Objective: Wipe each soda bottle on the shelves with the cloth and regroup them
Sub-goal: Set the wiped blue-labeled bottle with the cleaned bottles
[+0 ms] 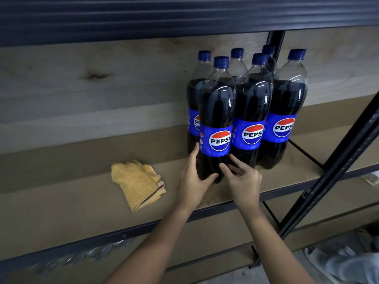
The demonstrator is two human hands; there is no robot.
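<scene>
We are standing before a dark metal rack with board shelves and a pale plywood back. On the shelf [61,201] in front of us, six cola bottles are clustered toward the right, and we are working on the front-left bottle [217,111]. Our left hand [191,181] is cupping its lower left side, fingers lying up along the plastic and thumb curling under the base. Our right hand [243,179] is reaching in at the lower right with fingers half bent, touching the base; we cannot tell whether it is truly gripping. The yellow cloth [138,184] is lying folded on the board, just left of our hands and apart from the bottles.

We judge that we are nudging this bottle into line with its neighbours. To do it well, we are better off keeping both hands low, sliding rather than lifting, and pressing it snug against the bottle to its right without tipping the back row. Turning the label forward would match the others.

Each blue label is showing a red, white and blue globe reading "PEPSI"; the smaller marks on the label are too small to read. Caps are blue.
</scene>
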